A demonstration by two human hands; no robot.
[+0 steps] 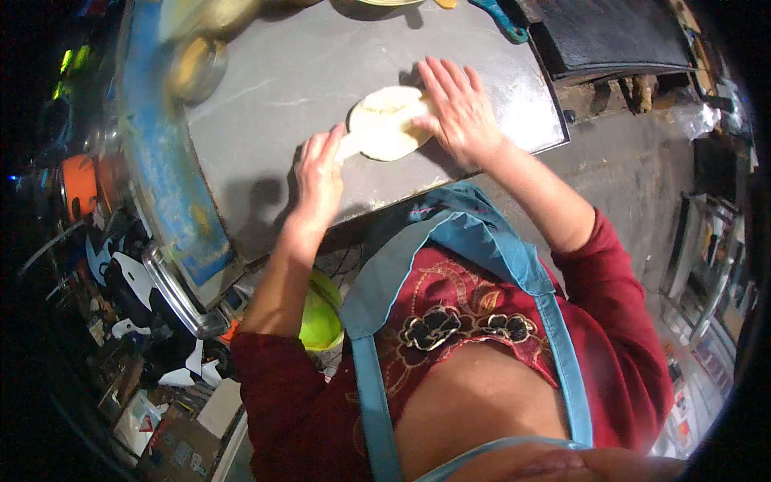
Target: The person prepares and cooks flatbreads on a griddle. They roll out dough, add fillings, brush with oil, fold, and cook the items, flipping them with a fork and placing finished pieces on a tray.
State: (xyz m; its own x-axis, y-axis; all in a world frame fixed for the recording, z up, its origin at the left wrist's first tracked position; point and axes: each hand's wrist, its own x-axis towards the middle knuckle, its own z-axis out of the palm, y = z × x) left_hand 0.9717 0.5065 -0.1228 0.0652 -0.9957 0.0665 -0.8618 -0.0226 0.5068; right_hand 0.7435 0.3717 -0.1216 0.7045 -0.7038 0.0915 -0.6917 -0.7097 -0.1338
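A pale rolling pin (394,128) lies at a slant across a round, flat piece of dough (393,99) on a grey work surface (289,78). My left hand (318,172) is on the pin's left end, fingers pointing away from me. Over its right end rests my right hand (458,111), its fingers stretched forward and the thumb pointing left along the pin. That right end is hidden under the palm. The glare makes pin and dough hard to tell apart where they overlap.
A round metal container (197,69) with something yellowish stands at the left, blurred. A teal handle (500,19) lies at the far edge. Beyond the right edge is a black flat-topped slab (614,33). A lime-green bucket (319,313) stands below the near edge.
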